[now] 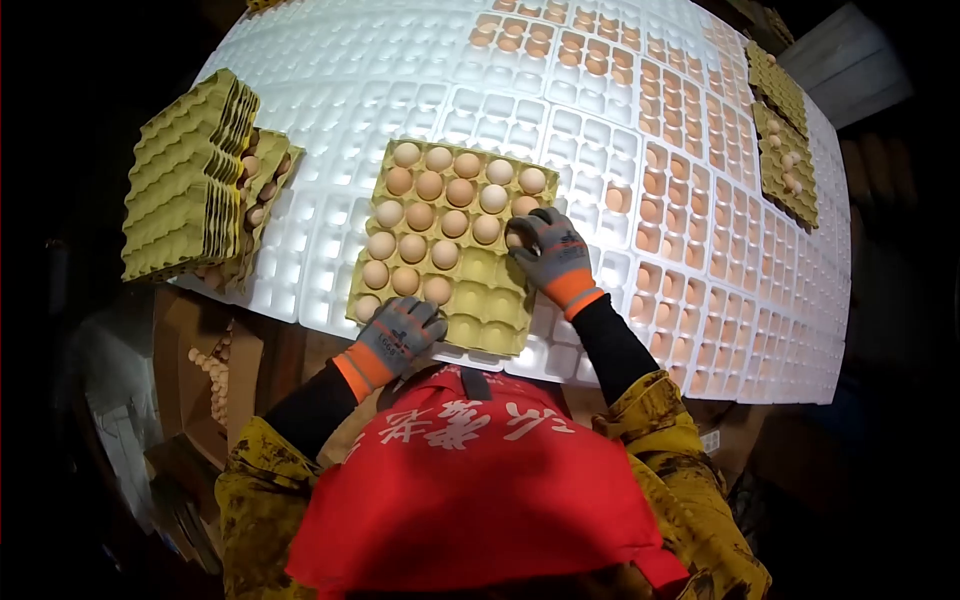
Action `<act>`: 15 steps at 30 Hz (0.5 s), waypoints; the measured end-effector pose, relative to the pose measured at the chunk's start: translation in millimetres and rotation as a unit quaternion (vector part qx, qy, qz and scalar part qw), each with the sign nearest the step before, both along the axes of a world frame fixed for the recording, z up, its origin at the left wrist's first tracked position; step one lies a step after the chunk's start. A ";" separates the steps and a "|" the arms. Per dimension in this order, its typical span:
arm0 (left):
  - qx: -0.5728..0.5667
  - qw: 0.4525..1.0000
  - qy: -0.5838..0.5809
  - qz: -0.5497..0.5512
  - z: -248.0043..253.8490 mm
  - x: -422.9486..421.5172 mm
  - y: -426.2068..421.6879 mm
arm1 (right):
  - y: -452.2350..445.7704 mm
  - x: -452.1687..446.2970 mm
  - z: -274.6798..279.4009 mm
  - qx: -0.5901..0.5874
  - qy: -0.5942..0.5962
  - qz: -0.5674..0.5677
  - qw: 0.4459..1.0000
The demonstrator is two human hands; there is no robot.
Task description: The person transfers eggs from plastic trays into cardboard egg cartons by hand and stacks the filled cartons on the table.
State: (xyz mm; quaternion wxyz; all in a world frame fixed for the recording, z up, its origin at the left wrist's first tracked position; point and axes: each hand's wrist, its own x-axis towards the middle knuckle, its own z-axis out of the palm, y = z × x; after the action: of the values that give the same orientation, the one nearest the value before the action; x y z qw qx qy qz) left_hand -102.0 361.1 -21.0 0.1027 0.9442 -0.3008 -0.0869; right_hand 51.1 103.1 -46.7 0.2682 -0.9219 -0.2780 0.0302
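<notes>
A yellowish pulp egg tray (pixel 490 300) lies on the white moulded surface before me, with rows of pale and brown eggs (pixel 429 185) in its cups. Several cups at its lower right hold no egg. My right hand (pixel 552 250), in a grey and orange glove, has its thumb and fingers closed round an egg (pixel 514 240) at the tray's right side. Over the near left part of the tray, my left hand (pixel 402 332) wears the same kind of glove. Its fingers curl down, hiding whatever lies beneath them. One egg (pixel 367 307) shows beside it.
A tall stack of pulp trays (pixel 190 180) stands at the left, with eggs in trays beside it. White plastic egg trays (pixel 590 145) cover the table, many at the right holding eggs. More pulp trays (pixel 785 165) lie far right. Cardboard boxes (pixel 205 350) sit below at left.
</notes>
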 end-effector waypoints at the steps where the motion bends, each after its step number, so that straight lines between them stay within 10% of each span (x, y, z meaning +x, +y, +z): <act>1: -0.081 0.996 0.018 0.017 0.5 2.4 7.1 | -5.2 -4.2 -0.2 0.100 0.091 -0.052 0.989; 4: -0.323 0.924 0.112 0.172 1.2 6.4 33.0 | -29.8 -15.5 6.4 0.496 0.354 -0.207 0.765; 6: -0.581 0.681 0.286 0.342 3.6 8.2 49.7 | -26.6 -25.2 20.2 0.665 0.428 -0.187 0.583; 7: -0.631 0.576 0.370 0.365 21.6 17.1 57.7 | -14.9 -28.2 1.5 0.524 0.122 -0.042 0.842; 8: -0.660 0.544 0.389 0.344 30.0 22.8 58.4 | -17.1 -20.8 -10.4 0.422 0.172 -0.078 0.887; 12: -0.246 0.961 0.055 0.113 33.9 45.5 13.2 | 52.6 -13.6 25.7 -0.088 -0.007 -0.079 0.993; 14: 0.110 0.993 0.036 0.024 9.6 50.8 -8.5 | 60.8 -11.2 15.0 -0.101 0.026 -0.098 0.990; 15: 0.052 0.997 0.052 0.028 6.0 56.8 -6.1 | 55.8 -8.7 16.0 -0.041 0.060 -0.110 0.991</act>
State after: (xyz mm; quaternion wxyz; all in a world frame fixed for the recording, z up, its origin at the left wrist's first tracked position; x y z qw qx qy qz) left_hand -45.3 355.0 -14.9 0.0715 0.9503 -0.2637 -0.1490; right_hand 42.4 158.9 -30.7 0.2485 -0.9534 -0.1570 0.0674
